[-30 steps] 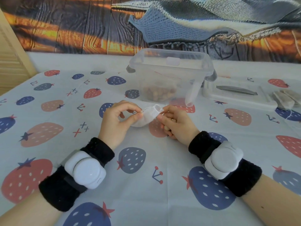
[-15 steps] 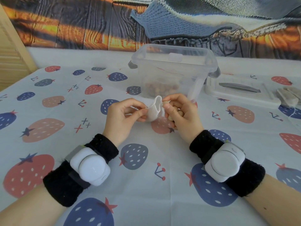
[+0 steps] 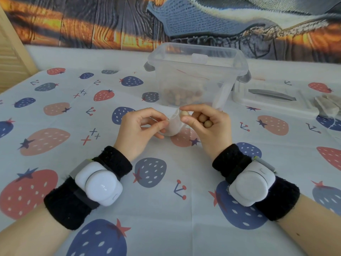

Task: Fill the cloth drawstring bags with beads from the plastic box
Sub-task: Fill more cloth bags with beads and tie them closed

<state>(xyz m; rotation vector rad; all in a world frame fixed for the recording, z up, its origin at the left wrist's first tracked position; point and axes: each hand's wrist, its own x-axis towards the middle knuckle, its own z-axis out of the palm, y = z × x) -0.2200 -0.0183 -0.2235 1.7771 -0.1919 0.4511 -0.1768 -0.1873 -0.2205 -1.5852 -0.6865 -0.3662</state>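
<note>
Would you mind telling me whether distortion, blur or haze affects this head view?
Head view: wide-angle lens bows the table edge; lighting soft, no hard shadows. The bead in the right hand is sharp; beads in the plastic box look hazy through its wall; far-right bags are soft.

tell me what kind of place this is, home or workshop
Most likely a home table set up for small craft work: a strawberry-print tablecloth, a printed wall hanging behind it, and a clear plastic box of beads beside spare cloth bags.
</note>
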